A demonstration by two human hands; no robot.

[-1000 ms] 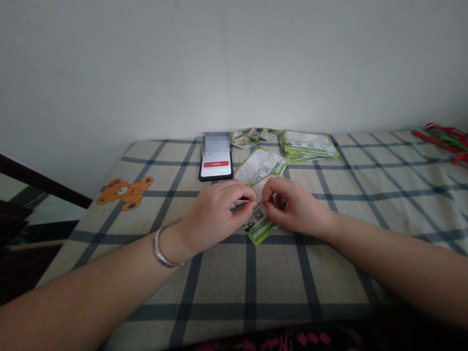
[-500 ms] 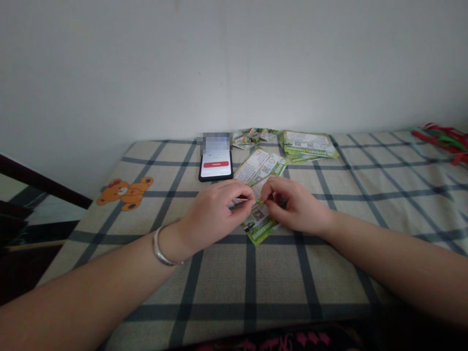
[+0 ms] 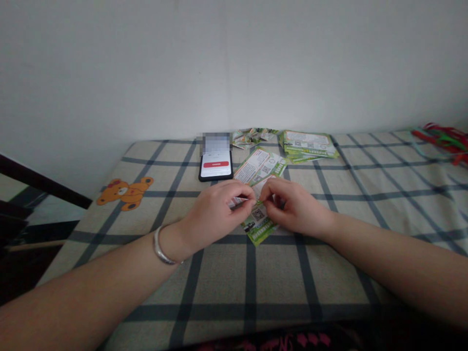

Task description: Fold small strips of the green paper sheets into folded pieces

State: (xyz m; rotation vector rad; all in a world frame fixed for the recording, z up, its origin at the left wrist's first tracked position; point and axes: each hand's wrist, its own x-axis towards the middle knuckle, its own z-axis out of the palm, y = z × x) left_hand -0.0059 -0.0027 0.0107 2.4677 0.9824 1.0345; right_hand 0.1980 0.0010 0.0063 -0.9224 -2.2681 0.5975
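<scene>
My left hand (image 3: 223, 207), with a silver bangle (image 3: 161, 246) on its wrist, is closed in a pinch at a green and white printed flyer (image 3: 261, 234). Facing it, my right hand (image 3: 294, 207) pinches the same flyer, its fingertips almost touching the left ones. The fingers hide the flyer's middle; a QR code and a green lower edge show below them. Just beyond, another printed flyer (image 3: 256, 163) lies on the checked tablecloth (image 3: 223, 287), partly covered.
A phone (image 3: 216, 168) with a lit screen lies beyond my left hand. Small folded green and white papers (image 3: 252, 136) and a stack of flyers (image 3: 309, 145) are by the wall. A bear picture (image 3: 126, 193) is at left, a red and green bundle (image 3: 446, 141) at far right.
Both hands stay in nearly the same place. My right fingertips have shifted very slightly left, toward the left ones.
</scene>
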